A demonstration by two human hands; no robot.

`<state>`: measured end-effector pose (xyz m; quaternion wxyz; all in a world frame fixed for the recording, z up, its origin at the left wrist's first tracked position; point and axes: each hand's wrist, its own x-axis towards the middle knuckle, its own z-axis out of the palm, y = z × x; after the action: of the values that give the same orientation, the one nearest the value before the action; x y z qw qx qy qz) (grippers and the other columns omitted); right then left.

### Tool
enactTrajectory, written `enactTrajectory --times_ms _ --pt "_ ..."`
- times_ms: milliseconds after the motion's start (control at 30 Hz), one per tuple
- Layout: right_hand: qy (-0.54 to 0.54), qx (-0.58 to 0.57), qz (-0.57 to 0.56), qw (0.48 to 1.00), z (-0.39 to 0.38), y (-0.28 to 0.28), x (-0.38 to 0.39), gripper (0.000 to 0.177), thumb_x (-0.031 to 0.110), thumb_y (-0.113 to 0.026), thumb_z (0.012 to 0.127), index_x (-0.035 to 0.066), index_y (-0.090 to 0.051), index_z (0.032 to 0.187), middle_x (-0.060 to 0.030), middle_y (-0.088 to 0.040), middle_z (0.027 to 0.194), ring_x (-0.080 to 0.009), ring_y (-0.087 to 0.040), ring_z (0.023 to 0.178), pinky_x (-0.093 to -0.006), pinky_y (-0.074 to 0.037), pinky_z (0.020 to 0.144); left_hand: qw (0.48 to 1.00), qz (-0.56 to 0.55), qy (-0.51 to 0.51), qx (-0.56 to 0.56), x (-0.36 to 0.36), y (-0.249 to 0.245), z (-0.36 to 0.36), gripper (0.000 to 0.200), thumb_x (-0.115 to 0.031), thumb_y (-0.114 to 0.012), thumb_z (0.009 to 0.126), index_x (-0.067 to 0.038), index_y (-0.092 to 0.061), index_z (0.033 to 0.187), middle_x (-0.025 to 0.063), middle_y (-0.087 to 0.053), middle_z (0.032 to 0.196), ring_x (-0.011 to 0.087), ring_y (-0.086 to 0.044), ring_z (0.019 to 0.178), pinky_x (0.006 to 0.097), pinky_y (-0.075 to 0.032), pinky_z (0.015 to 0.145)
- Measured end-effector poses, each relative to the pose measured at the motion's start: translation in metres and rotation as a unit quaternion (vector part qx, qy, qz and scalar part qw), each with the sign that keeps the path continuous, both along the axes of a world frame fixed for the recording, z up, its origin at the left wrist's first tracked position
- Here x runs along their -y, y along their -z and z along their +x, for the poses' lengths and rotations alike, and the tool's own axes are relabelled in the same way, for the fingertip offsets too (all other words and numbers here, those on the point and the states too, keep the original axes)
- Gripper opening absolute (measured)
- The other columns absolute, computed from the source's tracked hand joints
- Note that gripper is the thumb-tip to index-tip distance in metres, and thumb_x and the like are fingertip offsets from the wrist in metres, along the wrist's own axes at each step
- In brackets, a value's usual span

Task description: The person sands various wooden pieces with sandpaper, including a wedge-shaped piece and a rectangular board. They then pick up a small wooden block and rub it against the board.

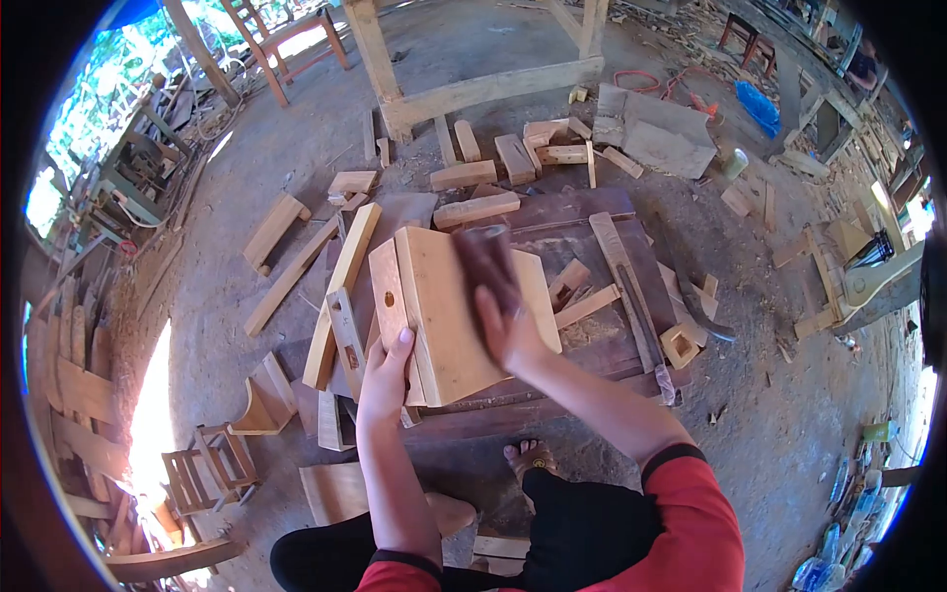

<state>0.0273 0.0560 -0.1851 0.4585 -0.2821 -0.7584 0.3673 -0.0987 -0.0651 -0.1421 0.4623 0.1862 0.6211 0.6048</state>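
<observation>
A pale, box-like wooden piece (454, 326) is tilted up over a low dark wooden board (552, 212). My left hand (383, 380) grips its lower left edge, thumb on the narrow side strip, which has a dark hole higher up. In my right hand (508, 331) is a folded dark brown sheet that looks like sandpaper (486, 259), lying against the broad face of the wooden piece. The sheet and the fingers are partly blurred. Close to my left hand, a mortised wooden strip (344, 340) leans beside a longer wooden bar (340, 296).
Several wood offcuts (473, 176) lie beyond the board. Right of the wooden piece are a long wooden strip (626, 286) and a small hollow block (681, 345). A timber trestle (493, 87) stands ahead. A small wooden frame (209, 469) sits at lower left.
</observation>
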Motion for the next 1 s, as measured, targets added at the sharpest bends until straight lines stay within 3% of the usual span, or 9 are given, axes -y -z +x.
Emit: enactTrajectory --times_ms 167,233,367,533,633,733,800,900,1000 --pt "-0.136 -0.020 -0.043 0.990 0.044 0.054 0.025 0.045 0.013 -0.043 0.084 0.002 -0.035 0.127 -0.0201 -0.035 0.130 -0.0324 -0.024 0.126 -0.0358 -0.022 0.101 0.999 -0.008 -0.025 -0.023 0.008 0.017 -0.008 0.056 -0.034 -0.055 0.082 0.007 -0.041 0.117 0.0130 -0.053 0.108 0.0170 -0.051 0.097 0.0277 -0.039 0.085" --pt "0.033 0.004 -0.049 0.998 0.059 0.072 0.014 0.043 0.012 -0.038 0.086 0.002 -0.035 0.128 -0.0190 -0.032 0.132 -0.0328 -0.023 0.126 -0.0366 -0.019 0.102 0.999 -0.012 -0.030 -0.027 0.010 0.020 -0.010 0.057 -0.035 -0.055 0.082 0.007 -0.041 0.117 0.0133 -0.053 0.108 0.0174 -0.051 0.098 0.0282 -0.038 0.086" --pt "0.106 0.079 -0.172 0.976 0.067 0.119 -0.049 0.038 0.017 -0.034 0.089 0.006 -0.038 0.125 -0.0176 -0.035 0.130 -0.0329 -0.026 0.124 -0.0347 -0.024 0.099 1.000 0.019 -0.004 -0.012 0.007 0.014 -0.001 0.058 -0.036 -0.055 0.081 0.007 -0.040 0.117 0.0130 -0.053 0.107 0.0176 -0.051 0.098 0.0284 -0.038 0.086" --pt "0.063 -0.020 -0.179 0.982 0.010 0.041 -0.047 0.043 0.033 -0.037 0.090 0.000 -0.043 0.118 -0.0213 -0.053 0.108 -0.0279 -0.049 0.102 -0.0337 -0.037 0.087 0.997 -0.016 -0.001 -0.070 0.004 -0.009 0.018 0.052 -0.031 -0.055 0.082 0.008 -0.042 0.115 0.0121 -0.054 0.104 0.0157 -0.053 0.093 0.0262 -0.041 0.081" --pt "-0.087 -0.049 -0.070 0.993 0.020 -0.026 0.007 0.042 0.022 -0.039 0.089 -0.001 -0.038 0.123 -0.0206 -0.041 0.124 -0.0304 -0.037 0.117 -0.0343 -0.028 0.097 0.998 -0.003 0.003 -0.065 0.003 -0.008 0.019 0.053 -0.031 -0.055 0.082 0.008 -0.041 0.115 0.0118 -0.054 0.105 0.0157 -0.053 0.092 0.0260 -0.040 0.082" --pt "-0.148 -0.071 -0.024 0.986 0.040 -0.002 0.026 0.044 0.017 -0.040 0.087 0.000 -0.034 0.127 -0.0199 -0.036 0.129 -0.0337 -0.029 0.123 -0.0360 -0.023 0.101 0.999 0.018 -0.005 -0.050 0.007 0.000 0.014 0.055 -0.032 -0.056 0.081 0.008 -0.041 0.116 0.0127 -0.053 0.106 0.0169 -0.052 0.094 0.0268 -0.040 0.083" --pt "-0.047 -0.047 0.000 0.998 0.059 0.039 0.016 0.042 0.020 -0.040 0.087 0.001 -0.037 0.125 -0.0215 -0.039 0.126 -0.0344 -0.035 0.119 -0.0359 -0.029 0.097 0.998 0.007 -0.002 -0.068 0.009 0.002 0.013 0.056 -0.033 -0.057 0.080 0.008 -0.041 0.115 0.0137 -0.052 0.107 0.0174 -0.051 0.095 0.0272 -0.039 0.084" --pt "0.134 0.132 -0.310 0.932 0.087 0.106 -0.022 0.040 0.025 -0.038 0.087 0.002 -0.042 0.120 -0.0233 -0.041 0.122 -0.0356 -0.045 0.109 -0.0396 -0.036 0.089 0.997 0.020 0.023 -0.070 0.009 0.002 0.011 0.056 -0.033 -0.057 0.079 0.008 -0.042 0.114 0.0137 -0.053 0.105 0.0172 -0.052 0.094 0.0274 -0.040 0.083" --pt "0.182 0.168 -0.330 0.911 0.080 0.089 -0.053 0.041 0.028 -0.036 0.088 0.002 -0.044 0.118 -0.0233 -0.039 0.124 -0.0352 -0.044 0.110 -0.0411 -0.036 0.089 0.992 0.001 0.055 -0.116 0.007 -0.009 0.019 0.054 -0.032 -0.057 0.079 0.008 -0.043 0.113 0.0134 -0.055 0.102 0.0171 -0.054 0.090 0.0278 -0.041 0.080"
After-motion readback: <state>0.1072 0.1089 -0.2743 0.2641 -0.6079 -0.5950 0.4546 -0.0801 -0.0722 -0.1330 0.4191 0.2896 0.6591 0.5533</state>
